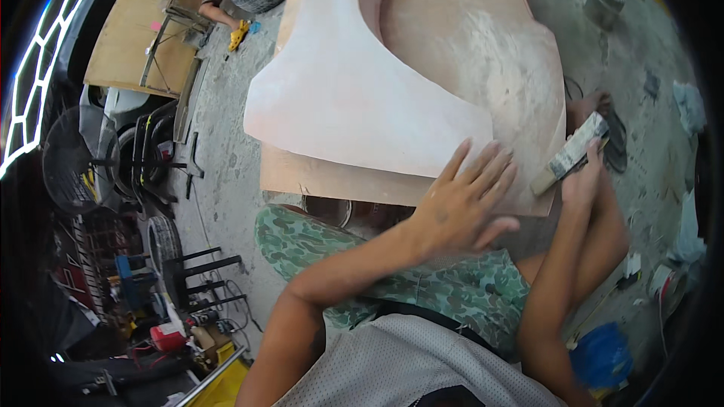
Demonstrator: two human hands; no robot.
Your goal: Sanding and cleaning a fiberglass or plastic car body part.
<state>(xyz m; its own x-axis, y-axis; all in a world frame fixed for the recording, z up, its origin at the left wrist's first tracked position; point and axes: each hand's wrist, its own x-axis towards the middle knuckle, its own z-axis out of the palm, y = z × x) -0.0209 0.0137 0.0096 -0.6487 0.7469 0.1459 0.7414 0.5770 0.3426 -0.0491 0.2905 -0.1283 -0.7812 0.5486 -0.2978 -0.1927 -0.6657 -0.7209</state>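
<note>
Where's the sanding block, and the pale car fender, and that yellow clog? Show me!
Sanding block [570,152]: head view, middle of its long face.
Pale car fender [339,98]: head view, its broad smooth face.
Yellow clog [239,33]: head view, its upper.

Big pale panel, scruffy narrow block

So from where I'm standing, the curved panel [332,98] is a patchy pinkish-white, lying on a tan board [343,183] with its left side poking past the edge and its big arched cutout facing right, while the grubby whitish block [571,152] sits slanted in the right hand [583,182], low end pointing at the board's near right corner
</note>
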